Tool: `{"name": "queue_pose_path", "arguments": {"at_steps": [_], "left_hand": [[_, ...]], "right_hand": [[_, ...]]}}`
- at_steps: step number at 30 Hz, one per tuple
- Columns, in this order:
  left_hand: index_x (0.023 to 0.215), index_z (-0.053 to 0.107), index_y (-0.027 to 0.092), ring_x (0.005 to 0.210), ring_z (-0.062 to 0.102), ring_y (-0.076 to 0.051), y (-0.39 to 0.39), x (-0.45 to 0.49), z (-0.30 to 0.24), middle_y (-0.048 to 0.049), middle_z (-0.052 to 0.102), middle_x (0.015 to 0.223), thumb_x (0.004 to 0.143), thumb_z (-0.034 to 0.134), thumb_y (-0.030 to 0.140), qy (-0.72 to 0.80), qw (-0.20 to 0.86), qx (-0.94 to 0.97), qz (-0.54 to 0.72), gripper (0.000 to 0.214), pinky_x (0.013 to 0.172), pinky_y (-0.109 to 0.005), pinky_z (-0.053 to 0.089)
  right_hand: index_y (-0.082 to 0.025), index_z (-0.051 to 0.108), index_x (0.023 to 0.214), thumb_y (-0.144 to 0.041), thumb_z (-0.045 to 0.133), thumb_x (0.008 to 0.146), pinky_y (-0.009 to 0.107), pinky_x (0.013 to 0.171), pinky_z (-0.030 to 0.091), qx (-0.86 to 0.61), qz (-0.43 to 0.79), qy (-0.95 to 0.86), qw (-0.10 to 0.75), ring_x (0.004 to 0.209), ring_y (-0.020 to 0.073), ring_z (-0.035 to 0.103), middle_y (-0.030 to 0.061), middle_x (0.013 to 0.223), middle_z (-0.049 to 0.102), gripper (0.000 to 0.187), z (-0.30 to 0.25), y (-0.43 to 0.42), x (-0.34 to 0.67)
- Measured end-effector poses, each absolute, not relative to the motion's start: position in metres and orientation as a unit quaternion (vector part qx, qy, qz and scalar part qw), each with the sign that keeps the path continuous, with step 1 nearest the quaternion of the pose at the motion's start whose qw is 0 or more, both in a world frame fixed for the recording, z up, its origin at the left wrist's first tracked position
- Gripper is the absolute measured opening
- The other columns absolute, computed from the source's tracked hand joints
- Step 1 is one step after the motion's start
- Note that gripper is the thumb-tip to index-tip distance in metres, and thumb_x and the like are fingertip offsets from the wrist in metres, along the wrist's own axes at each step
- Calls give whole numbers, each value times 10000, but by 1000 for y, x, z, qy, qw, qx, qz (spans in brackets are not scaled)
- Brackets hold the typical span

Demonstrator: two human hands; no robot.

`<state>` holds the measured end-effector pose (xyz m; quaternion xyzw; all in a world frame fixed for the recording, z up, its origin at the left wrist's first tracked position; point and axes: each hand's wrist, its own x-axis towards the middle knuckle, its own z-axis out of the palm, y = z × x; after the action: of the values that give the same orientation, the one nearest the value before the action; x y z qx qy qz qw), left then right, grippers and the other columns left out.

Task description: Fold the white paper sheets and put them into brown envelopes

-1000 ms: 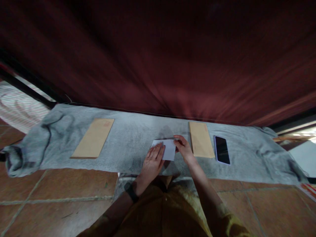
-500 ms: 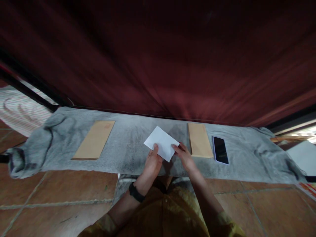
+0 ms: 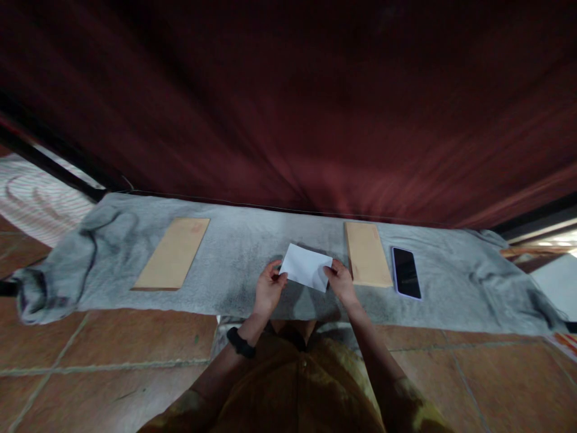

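A folded white sheet of paper (image 3: 306, 266) is held out in front of me, just above the grey cloth. My left hand (image 3: 269, 287) pinches its left edge, thumb on top and fingers behind. At the right edge my right hand (image 3: 341, 281) grips it the same way. Close beside my right hand lies a stack of brown envelopes (image 3: 368, 255). Another brown envelope (image 3: 174, 254) rests flat, well to the left of my left hand.
The grey cloth (image 3: 238, 240) covers a long, narrow surface. A phone (image 3: 406, 273) with a pale purple edge lies right of the stacked envelopes. Behind hangs a dark red curtain (image 3: 288, 120). Brown floor tiles (image 3: 135, 337) show below the front edge.
The white paper has turned so that its long edge lies more level. My left hand has shifted from its lower edge to its left edge; my right hand still holds the right side.
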<state>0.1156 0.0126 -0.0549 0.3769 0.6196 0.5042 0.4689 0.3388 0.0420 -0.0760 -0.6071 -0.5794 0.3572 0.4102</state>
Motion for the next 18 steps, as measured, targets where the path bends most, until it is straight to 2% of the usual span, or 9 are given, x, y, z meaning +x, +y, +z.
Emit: {"name": "queue_pose_path", "arguments": {"at_steps": [3, 6, 8, 11, 14, 18], "left_hand": [[1166, 647, 183, 536, 587, -134, 10, 118, -58, 49, 617, 638, 770, 652, 217, 645, 429, 427, 467, 398, 566, -256, 478], [1166, 660, 191, 552, 588, -137, 8, 118, -57, 34, 633, 657, 820, 597, 199, 663, 391, 470, 433, 352, 596, -263, 473], [1163, 666, 200, 568, 599, -147, 6, 117, -56, 24, 645, 662, 831, 585, 192, 673, 367, 493, 412, 342, 613, -271, 476], [1166, 668, 212, 630, 643, -179, 5, 117, -55, -5, 690, 715, 841, 585, 198, 686, 337, 517, 384, 335, 654, -292, 495], [1177, 664, 216, 743, 694, -217, 3, 120, -52, -44, 739, 838, 862, 564, 196, 698, 317, 535, 356, 331, 726, -321, 515], [1283, 613, 182, 799, 721, -255, -2, 125, -46, -99, 758, 937, 930, 493, 217, 728, 272, 578, 251, 375, 751, -346, 528]], "right_hand": [[-207, 666, 1011, -392, 547, 854, 356, 807, 543, -636, 330, -573, 397, 858, 234, 691, 65, 878, 727, 270, -77, 40, 338], [-199, 633, 1189, -367, 518, 888, 371, 833, 546, -660, 291, -574, 387, 879, 239, 689, 77, 937, 723, 363, -76, 37, 338], [-179, 566, 1326, -344, 471, 929, 395, 878, 549, -663, 237, -599, 381, 951, 246, 687, 117, 1069, 709, 439, -75, 33, 337], [-156, 507, 1419, -306, 420, 978, 468, 1023, 499, -647, 133, -659, 359, 1208, 283, 601, 186, 1342, 601, 473, -72, 21, 331], [-164, 475, 1467, -271, 399, 1004, 495, 1116, 438, -597, 104, -725, 327, 1385, 283, 465, 163, 1483, 511, 480, -70, 2, 317], [-178, 443, 1509, -239, 415, 999, 495, 1181, 381, -509, 120, -809, 268, 1461, 264, 383, 107, 1558, 452, 514, -72, -26, 293]]}}
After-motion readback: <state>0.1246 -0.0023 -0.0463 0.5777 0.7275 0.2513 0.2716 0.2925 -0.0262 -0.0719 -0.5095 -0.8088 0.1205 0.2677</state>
